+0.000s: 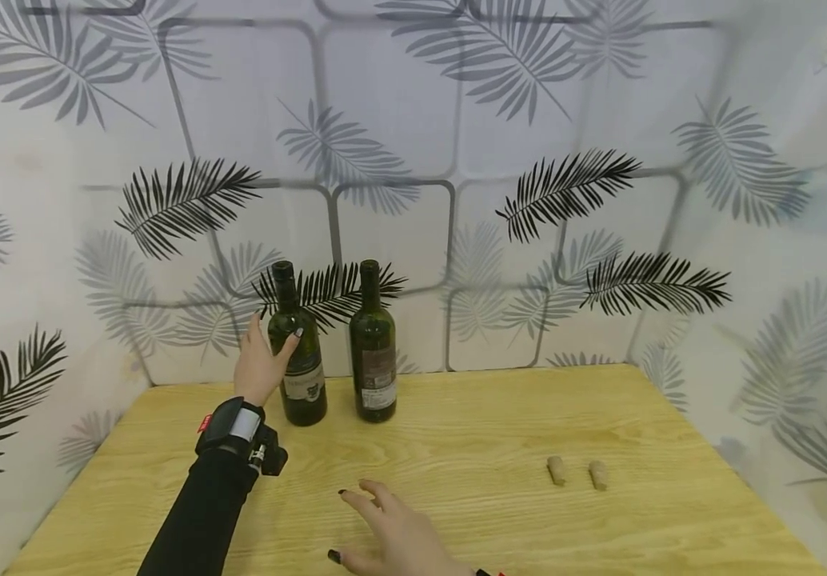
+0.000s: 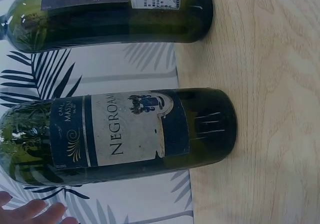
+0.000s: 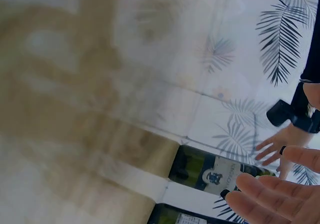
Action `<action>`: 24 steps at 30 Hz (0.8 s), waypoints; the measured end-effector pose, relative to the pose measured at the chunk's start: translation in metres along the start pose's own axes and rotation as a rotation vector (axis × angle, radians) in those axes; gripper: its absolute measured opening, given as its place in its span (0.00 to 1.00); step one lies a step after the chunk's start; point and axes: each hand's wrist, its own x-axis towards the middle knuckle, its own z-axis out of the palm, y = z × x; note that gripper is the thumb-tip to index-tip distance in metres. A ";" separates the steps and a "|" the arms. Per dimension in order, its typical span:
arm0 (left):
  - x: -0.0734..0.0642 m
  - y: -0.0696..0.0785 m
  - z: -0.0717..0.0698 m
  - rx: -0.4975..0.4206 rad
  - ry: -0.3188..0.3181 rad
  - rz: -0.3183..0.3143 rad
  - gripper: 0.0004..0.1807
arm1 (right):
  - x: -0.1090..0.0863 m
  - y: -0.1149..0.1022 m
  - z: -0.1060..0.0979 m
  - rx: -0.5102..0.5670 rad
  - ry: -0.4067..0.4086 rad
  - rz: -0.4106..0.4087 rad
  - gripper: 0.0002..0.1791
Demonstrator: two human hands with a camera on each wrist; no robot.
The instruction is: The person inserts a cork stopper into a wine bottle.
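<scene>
While only the head view shows corks (image 1: 556, 471), the left wrist's clearly reads "NEGROAM" on the bottle (image 2: 120, 135) near the wide-spread left hand (image 1: 262, 366); the right hand (image 1: 399, 534) spreads too.

Right hand (image 3: 277, 196) foreground | left hand (image 3: 289, 139) near upper bottle (image 3: 195, 170) | lower bottle (image 3: 169, 216) (cropped)

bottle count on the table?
2: left bottle by the left hand, right bottle beside it, both toward the back of the table.
</scene>
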 end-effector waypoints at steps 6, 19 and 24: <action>0.005 0.003 0.000 -0.019 -0.025 0.005 0.44 | -0.003 -0.003 0.010 -0.038 -0.022 -0.017 0.31; 0.016 0.007 0.006 0.043 -0.039 0.025 0.44 | -0.004 -0.004 0.009 -0.037 -0.018 -0.025 0.29; 0.015 0.006 0.009 0.036 -0.038 0.021 0.43 | -0.004 -0.006 0.004 -0.044 -0.050 0.004 0.30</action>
